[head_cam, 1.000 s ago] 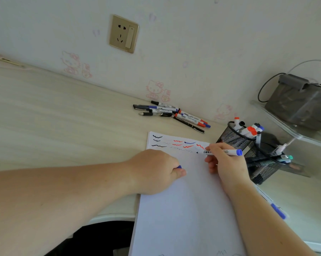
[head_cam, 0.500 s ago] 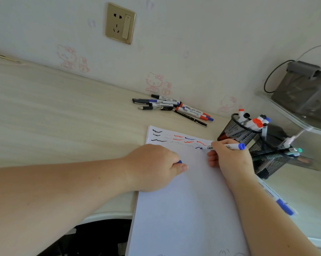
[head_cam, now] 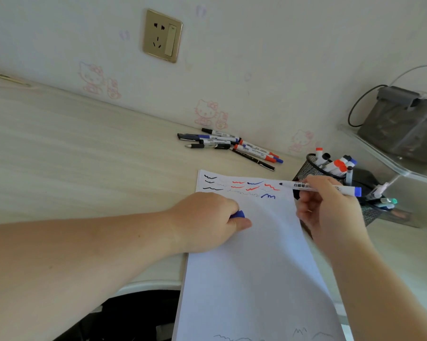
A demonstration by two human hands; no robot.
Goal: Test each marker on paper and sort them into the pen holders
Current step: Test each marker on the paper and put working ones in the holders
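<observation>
One desk (head_cam: 72, 153), pale wood-grain, set against a wall (head_cam: 256, 57) with faint pink cat stickers and a gold socket plate (head_cam: 162, 35).

One sheet of white paper (head_cam: 254, 267), lying on the desk in front of the person, its near end running out of the bottom of the view. Black, red and blue test squiggles sit in rows along its far edge; the blue squiggle (head_cam: 268, 196) is the nearest of them.

One grey box (head_cam: 404, 124) with a black cable, on a clear shelf (head_cam: 389, 163) at far right.

Two black mesh pen holders: far holder (head_cam: 308, 169) just beyond the paper's far right corner, holding capped markers with red, black and blue ends; near holder (head_cam: 372, 212) just beside it to the right, partly hidden by the right hand, pens sticking out sideways.

Left hand (head_cam: 207, 222): rests on the paper, fingers curled round a blue cap (head_cam: 237, 214) that shows at the thumb.

Right hand (head_cam: 330, 212): raised over the paper's right edge, fingers and thumb pinching the uncapped blue marker (head_cam: 320, 188). Marker lies almost level, black tip pointing left above the squiggles and off the paper, blue end towards the holders.

Several loose pens and markers (head_cam: 232, 146), in a heap on the desk near the wall, beyond the paper.
</observation>
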